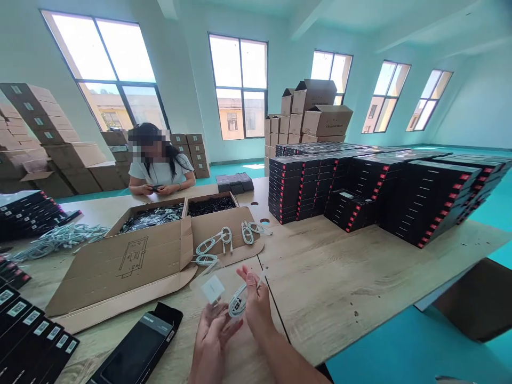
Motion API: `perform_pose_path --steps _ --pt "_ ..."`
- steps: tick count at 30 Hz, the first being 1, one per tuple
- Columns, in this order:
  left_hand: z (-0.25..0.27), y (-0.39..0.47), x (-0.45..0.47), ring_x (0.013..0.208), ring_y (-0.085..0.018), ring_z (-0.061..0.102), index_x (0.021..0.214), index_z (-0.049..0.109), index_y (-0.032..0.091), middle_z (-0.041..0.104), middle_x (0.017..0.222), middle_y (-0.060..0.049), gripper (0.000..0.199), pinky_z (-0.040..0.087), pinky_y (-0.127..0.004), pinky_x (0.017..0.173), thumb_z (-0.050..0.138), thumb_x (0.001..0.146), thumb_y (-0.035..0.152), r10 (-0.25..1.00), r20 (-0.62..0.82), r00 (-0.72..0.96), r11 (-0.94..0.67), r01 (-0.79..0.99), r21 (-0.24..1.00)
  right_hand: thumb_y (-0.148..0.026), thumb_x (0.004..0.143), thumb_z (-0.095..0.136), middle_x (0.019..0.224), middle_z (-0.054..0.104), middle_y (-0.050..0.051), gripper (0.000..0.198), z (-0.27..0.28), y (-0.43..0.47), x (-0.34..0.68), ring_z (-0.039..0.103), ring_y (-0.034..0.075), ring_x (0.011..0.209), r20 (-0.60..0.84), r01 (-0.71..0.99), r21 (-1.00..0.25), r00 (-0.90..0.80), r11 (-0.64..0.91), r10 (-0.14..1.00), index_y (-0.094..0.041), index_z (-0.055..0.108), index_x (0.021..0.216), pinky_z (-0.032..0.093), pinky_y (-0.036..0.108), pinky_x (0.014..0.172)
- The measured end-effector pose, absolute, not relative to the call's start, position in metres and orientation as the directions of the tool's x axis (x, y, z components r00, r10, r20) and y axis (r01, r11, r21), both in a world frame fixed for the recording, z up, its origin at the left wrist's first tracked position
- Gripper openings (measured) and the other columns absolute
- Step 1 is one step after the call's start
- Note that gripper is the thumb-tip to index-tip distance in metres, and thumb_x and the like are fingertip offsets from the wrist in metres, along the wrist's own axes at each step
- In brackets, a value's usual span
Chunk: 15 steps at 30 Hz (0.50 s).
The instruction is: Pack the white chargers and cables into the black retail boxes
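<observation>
My left hand (213,332) holds, from below, what looks like a clear plastic tray with a white square power adapter (213,288) in it. Its fingers are curled, and the tray's edges are faint against the table. Close beside it, my right hand (258,301) has its fingers around a coiled white cable (237,305) with a dark tie or plug part, at the tray's right side. Just left of my hands lies an opened black box (138,346) with its end flap up. More coiled white cables (216,240) rest on a cardboard flap beyond my hands.
A cardboard carton (132,261) holds small dark and silvery pieces. Stacked black boxes (420,202) stand at the right, others (30,333) at the left. A cable pile (66,236) lies behind. Across the table (360,277) a person (160,165) handles a small dark object.
</observation>
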<state>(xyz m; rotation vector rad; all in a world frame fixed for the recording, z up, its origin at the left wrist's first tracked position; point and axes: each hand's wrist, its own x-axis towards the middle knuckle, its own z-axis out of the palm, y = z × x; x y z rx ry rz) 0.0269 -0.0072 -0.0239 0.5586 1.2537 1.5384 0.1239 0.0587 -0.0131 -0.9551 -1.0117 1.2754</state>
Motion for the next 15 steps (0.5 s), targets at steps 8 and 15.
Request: perform_pose_path --steps 8,15 --pt "-0.028 -0.011 0.016 0.122 -0.035 0.066 0.109 0.069 0.023 0.073 0.125 -0.011 0.053 0.061 -0.040 0.086 0.090 0.062 0.033 0.916 -0.263 -0.302 0.020 -0.622 0.783 -0.048 0.095 0.060 0.156 0.051 0.013 0.062 -0.033 0.047 0.127 0.033 0.032 0.152 0.332 0.129 -0.920 -0.238 0.369 0.913 -0.020 0.053 0.150 0.019 0.051 0.128" --pt "-0.027 -0.016 0.017 0.118 -0.036 0.068 0.108 0.072 0.018 0.077 0.119 -0.015 0.050 0.055 -0.047 0.100 0.088 0.069 0.044 0.954 -0.148 -0.262 -0.016 -0.536 0.844 -0.042 0.087 0.062 0.154 0.053 0.011 0.062 -0.027 0.068 0.176 0.045 0.030 0.144 -0.010 -0.120 -0.985 -0.680 -0.125 0.733 -0.027 0.055 0.147 0.038 0.049 0.115"
